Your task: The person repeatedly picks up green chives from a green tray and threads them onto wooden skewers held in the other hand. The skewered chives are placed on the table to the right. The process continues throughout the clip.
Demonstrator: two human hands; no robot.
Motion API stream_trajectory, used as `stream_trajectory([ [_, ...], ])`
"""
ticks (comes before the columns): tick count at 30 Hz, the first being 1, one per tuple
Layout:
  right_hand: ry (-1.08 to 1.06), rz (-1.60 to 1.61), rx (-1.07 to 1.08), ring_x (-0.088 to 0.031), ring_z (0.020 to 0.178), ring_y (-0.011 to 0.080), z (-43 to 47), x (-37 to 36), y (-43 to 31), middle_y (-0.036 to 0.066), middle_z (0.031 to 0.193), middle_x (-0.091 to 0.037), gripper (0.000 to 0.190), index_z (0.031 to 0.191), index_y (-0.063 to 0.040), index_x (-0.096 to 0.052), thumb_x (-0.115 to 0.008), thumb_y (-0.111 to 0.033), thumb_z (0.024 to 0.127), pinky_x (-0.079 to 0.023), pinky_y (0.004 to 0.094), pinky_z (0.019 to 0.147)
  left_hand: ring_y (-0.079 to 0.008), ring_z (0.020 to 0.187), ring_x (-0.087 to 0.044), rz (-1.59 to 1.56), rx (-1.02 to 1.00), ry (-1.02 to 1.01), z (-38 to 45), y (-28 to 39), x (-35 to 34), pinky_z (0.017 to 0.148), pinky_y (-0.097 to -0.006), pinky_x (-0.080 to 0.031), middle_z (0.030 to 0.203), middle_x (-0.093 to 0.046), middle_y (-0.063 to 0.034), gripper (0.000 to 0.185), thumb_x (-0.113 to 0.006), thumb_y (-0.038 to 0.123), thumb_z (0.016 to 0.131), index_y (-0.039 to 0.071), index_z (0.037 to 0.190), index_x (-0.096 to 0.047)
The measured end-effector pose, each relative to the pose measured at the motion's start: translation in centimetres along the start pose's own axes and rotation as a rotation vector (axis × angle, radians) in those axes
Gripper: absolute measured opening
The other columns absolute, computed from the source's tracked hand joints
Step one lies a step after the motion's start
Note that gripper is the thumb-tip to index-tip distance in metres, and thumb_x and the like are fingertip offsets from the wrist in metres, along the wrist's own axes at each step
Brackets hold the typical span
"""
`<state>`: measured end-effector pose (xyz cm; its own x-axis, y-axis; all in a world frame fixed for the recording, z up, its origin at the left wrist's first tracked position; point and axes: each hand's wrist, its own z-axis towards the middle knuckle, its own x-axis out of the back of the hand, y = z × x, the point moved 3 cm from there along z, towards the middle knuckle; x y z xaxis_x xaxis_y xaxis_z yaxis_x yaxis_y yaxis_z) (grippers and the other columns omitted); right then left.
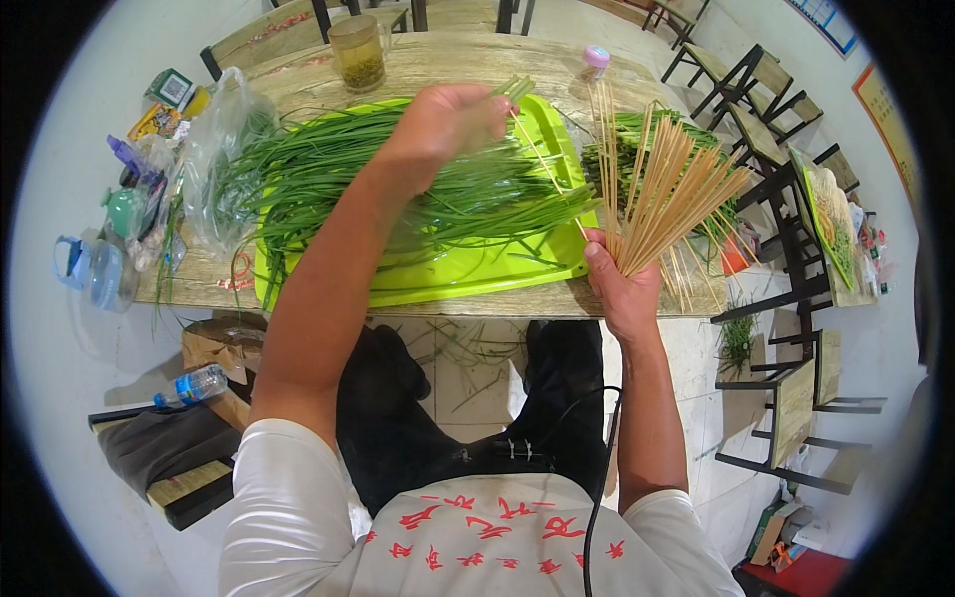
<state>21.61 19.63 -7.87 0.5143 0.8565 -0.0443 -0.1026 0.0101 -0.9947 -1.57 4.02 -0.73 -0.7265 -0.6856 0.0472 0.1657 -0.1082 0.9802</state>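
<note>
A bundle of bamboo skewers (660, 201) fans upward out of my right hand (623, 287), which grips it near the table's front edge. My left hand (455, 123) holds a few green stalks (520, 88) over the tray; some of its fingers are blurred. One thin skewer (548, 168) slants from the stalks down to my right thumb. Long garlic chives (336, 164) lie in a heap across the lime-green plastic tray (448, 292). More cut chives (671, 123) lie behind the skewers, right of the tray.
A glass mug of tea (358, 52) and a pink-capped container (595, 61) stand at the back. A plastic bag (224, 164) borders the tray's left side, with a blue-lidded jug (104, 276) farther left. A wooden stool (190, 492) with a water bottle (192, 386) is lower left. Chairs stand right.
</note>
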Motion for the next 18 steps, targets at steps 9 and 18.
stream_trajectory([
  [9,0.007,0.010,-0.018,-0.045,0.058,0.0008,-0.05,-0.07,-0.16,-0.007,0.072,-0.057,0.018,0.110,0.000,-0.072,-0.068,-0.009,0.095,-0.033,0.0189,0.051,-0.0071,0.060,-0.041,-0.051,0.044,0.011,0.02,-0.02,-0.08,0.073,-0.0238,-0.042,0.070,-0.056,0.0012,0.030,-0.057,0.026,0.102,0.004,0.082,-0.065],
  [18,0.018,-0.002,-0.020,-0.046,0.059,0.0007,-0.03,-0.05,-0.12,-0.007,0.073,-0.058,0.017,0.110,-0.001,-0.073,-0.068,-0.008,0.095,-0.034,0.0183,0.052,-0.0069,0.060,-0.042,-0.042,0.084,-0.024,-0.22,-0.09,-0.24,0.060,-0.0230,-0.036,0.071,-0.056,0.0016,0.029,-0.058,0.027,0.101,0.001,0.091,-0.067],
])
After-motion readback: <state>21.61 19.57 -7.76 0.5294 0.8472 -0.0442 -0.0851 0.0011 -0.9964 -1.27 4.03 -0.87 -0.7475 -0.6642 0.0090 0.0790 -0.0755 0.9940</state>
